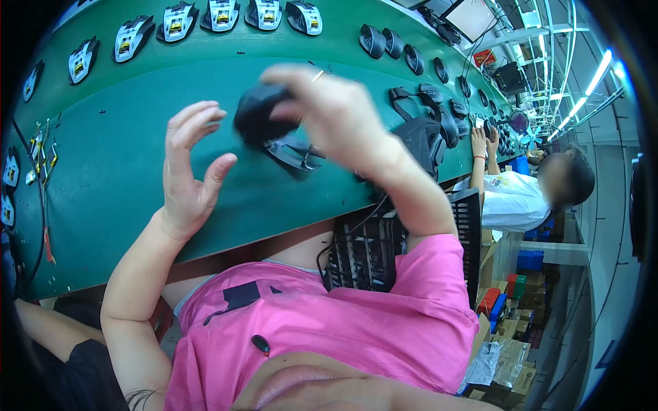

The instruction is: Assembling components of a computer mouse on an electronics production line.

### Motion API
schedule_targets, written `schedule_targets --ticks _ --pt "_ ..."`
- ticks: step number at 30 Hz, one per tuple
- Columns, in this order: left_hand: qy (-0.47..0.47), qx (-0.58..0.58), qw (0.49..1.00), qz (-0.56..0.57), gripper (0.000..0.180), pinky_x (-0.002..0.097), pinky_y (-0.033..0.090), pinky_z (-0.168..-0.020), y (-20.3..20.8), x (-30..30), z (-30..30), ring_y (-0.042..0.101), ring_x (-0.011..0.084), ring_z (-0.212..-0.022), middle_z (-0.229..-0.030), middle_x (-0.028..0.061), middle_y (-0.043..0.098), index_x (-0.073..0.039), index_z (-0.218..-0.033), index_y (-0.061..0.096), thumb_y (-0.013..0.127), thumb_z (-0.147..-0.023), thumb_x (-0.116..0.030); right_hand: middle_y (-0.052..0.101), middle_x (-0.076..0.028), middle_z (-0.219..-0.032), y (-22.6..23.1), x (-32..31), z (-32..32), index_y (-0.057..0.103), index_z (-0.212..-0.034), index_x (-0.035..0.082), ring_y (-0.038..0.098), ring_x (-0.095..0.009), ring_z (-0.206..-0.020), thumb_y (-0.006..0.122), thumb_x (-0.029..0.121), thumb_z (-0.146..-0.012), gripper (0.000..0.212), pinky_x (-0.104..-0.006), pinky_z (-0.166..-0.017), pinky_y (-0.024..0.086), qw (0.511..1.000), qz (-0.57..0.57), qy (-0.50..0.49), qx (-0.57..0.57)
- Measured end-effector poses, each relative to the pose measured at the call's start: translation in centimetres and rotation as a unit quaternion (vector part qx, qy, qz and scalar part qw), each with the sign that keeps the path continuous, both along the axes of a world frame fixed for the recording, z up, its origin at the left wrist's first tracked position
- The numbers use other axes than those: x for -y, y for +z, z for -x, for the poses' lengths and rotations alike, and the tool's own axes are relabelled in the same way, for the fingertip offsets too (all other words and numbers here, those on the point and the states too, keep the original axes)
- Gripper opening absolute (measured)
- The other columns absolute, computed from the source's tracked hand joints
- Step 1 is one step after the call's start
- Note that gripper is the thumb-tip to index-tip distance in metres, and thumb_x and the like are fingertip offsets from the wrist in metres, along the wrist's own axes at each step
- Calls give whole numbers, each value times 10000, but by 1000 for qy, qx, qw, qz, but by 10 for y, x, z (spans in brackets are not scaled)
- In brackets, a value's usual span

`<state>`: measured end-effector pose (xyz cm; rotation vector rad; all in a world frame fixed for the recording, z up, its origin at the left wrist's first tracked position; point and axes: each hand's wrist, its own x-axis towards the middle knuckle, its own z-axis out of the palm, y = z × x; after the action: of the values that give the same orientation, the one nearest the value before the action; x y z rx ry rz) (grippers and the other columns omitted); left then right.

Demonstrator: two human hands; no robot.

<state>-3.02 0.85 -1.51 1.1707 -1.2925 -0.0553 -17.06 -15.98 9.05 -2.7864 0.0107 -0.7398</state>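
Head view: the right hand (332,113) grips a rounded black plastic mouse-like shell (255,118), blurred, above the smooth green worktable (240,198). The left hand (184,178) is empty — fingers curved, thumb spread wide — just beside the shell but apart from it. Below the held shell is a dark, curved plastic part (296,155); whether the two touch, I cannot tell. White-and-black mouse-shaped pieces with yellow centres (178,23) line the table's far side.

The step in hand looks like handling one shell during assembly. A two-handed hold would call for the left fingers and thumb to close on its free side — clear of the part below.
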Motion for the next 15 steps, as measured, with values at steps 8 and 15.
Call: schedule_targets --ticks 8,15 --pt "65 119 987 -90 411 433 427 -1024 2 4 -2 518 357 -1206 -1314 209 505 4 -1315 472 608 -951 -130 672 -197 -1075 -44 228 -22 584 -1233 93 651 -373 -984 635 63 -862 376 -437 -810 525 933 142 -298 143" --pt "54 95 986 -126 391 441 425 -1013 -7 9 2 528 376 -1174 -1282 214 526 4 -1283 493 620 -928 -97 426 -91 -1512 -98 270 -21 468 -1408 146 609 -311 -1145 521 98 -863 550 -399 -935 515 885 190 -379 -192"
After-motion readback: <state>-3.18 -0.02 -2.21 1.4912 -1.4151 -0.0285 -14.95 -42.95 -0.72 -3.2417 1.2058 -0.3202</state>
